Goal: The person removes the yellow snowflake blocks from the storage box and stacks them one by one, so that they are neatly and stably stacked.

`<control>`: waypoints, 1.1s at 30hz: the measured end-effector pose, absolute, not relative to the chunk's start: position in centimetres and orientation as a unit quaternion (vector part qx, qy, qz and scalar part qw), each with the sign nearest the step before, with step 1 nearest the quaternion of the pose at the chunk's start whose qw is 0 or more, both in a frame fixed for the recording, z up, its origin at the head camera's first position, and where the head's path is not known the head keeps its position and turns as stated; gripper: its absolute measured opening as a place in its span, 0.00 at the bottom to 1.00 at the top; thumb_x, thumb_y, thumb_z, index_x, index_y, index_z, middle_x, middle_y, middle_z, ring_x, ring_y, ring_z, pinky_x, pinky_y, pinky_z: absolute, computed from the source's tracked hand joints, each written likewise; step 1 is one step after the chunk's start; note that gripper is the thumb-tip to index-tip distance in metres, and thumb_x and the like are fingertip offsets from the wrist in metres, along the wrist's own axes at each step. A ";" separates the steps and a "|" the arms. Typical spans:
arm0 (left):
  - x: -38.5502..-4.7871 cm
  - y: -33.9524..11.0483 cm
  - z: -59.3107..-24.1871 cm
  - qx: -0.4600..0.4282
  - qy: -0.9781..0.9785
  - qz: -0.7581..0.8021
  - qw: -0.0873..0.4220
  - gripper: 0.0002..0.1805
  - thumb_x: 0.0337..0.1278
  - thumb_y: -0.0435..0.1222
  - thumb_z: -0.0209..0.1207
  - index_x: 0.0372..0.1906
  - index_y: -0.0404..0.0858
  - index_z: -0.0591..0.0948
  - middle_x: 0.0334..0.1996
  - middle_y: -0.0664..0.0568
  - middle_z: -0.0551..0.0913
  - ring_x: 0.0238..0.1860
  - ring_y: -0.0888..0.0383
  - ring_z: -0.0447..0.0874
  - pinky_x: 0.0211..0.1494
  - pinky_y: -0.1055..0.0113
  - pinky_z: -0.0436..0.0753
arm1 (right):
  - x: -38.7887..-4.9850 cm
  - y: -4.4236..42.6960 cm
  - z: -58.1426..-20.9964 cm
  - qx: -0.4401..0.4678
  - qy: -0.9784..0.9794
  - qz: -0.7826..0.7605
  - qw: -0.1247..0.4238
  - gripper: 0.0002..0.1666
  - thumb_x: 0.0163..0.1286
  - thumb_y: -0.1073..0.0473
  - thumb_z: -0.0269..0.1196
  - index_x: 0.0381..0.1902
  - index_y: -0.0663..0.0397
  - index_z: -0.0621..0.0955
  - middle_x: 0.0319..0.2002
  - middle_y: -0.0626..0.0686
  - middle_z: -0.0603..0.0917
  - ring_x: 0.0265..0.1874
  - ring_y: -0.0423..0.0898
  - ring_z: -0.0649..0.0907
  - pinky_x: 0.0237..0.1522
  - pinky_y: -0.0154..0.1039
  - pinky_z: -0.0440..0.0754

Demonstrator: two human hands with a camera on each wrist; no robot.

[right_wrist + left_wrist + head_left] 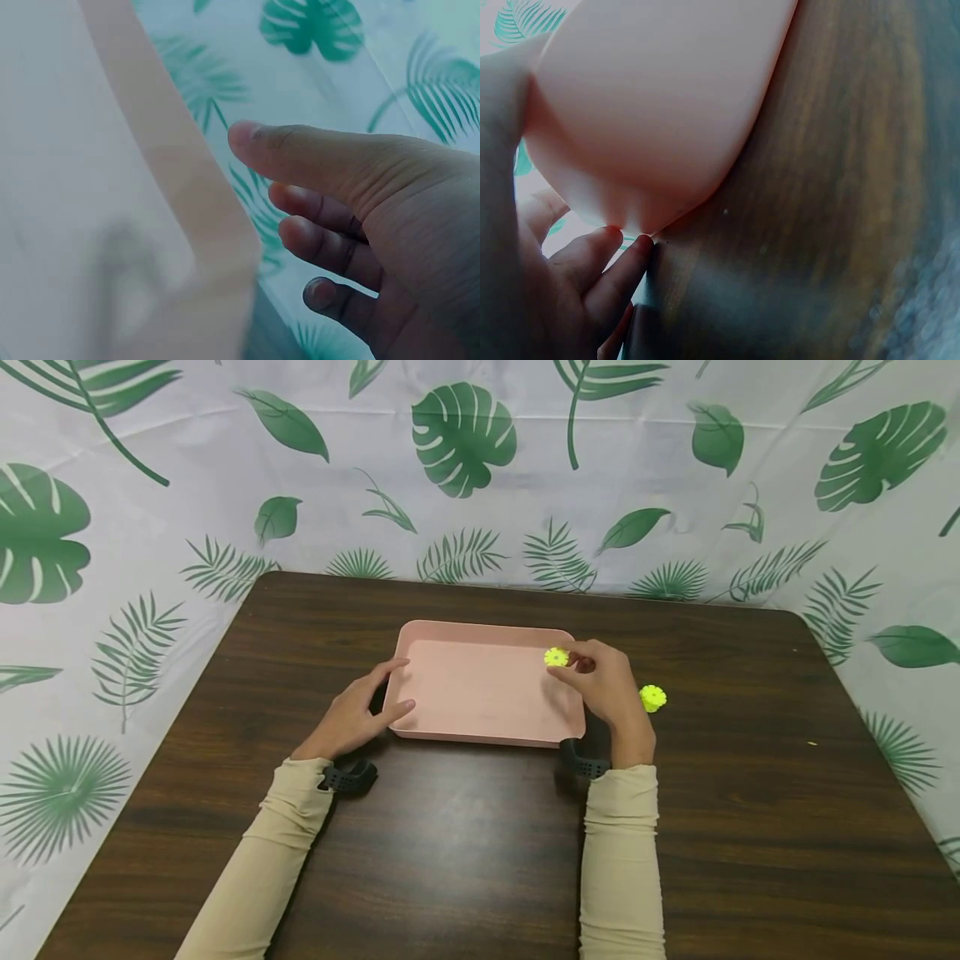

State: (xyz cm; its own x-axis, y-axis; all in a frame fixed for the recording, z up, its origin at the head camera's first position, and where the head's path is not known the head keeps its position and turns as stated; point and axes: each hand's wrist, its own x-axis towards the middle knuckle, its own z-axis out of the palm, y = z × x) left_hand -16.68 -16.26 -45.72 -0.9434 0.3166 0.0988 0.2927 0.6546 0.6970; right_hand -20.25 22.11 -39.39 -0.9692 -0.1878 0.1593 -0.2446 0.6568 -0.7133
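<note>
A pink rectangular tray (pixel 480 693) lies on the dark wooden table. My left hand (pixel 356 714) grips its left short side, with the thumb over the rim and fingertips (pixel 604 244) touching the outer wall. Above the tray's right end, my right hand (pixel 603 685) pinches a small bright yellow flower-shaped disc (pixel 556 657) between thumb and finger. In the right wrist view the thumb (pixel 300 154) and loosely bent fingers are beside the tray's rim (pixel 187 180); the disc cannot be seen there. More yellow flower-shaped discs (pixel 652 697) sit on the table just right of the right wrist.
The brown table (pixel 465 852) reaches back to a white cloth (pixel 525 502) printed with green leaves. A tiny yellow speck (pixel 812 743) lies on the right side of the table. Each wrist wears a black band (pixel 348 777).
</note>
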 end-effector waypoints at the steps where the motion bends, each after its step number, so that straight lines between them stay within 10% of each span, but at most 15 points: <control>1: -16.7 -16.3 -45.7 0.167 0.910 0.380 0.016 0.40 0.70 0.58 0.58 0.81 0.56 0.60 0.78 0.49 0.66 0.76 0.41 0.64 0.72 0.32 0.63 | -20.2 22.7 -39.5 0.110 -0.910 0.398 0.039 0.19 0.69 0.60 0.72 0.54 0.65 0.86 0.37 0.59 0.79 0.37 0.54 0.76 0.41 0.46 0.77; 11: -16.6 -16.2 -45.6 0.168 0.909 0.382 0.020 0.40 0.70 0.58 0.59 0.81 0.56 0.60 0.78 0.50 0.66 0.76 0.42 0.64 0.71 0.32 0.63 | -18.6 29.3 -41.3 -0.004 -0.902 0.419 0.104 0.25 0.69 0.55 0.73 0.59 0.63 0.85 0.39 0.60 0.82 0.36 0.47 0.77 0.34 0.27 0.72; 33: -16.6 -16.2 -45.7 0.165 0.911 0.378 0.019 0.40 0.70 0.57 0.59 0.82 0.57 0.59 0.78 0.49 0.65 0.76 0.41 0.64 0.71 0.31 0.63 | -17.0 33.6 -43.4 -0.122 -0.886 0.441 0.076 0.28 0.69 0.49 0.72 0.58 0.64 0.85 0.44 0.51 0.81 0.37 0.39 0.76 0.35 0.29 0.73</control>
State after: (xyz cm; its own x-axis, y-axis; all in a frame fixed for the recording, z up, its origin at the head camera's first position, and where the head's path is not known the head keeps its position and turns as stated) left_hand -16.63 -16.24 -45.73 -0.9451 0.3144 0.0889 0.2850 0.6600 0.6951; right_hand -17.01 33.61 -43.39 -0.9585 0.2839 0.0267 0.1501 0.5817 -0.7995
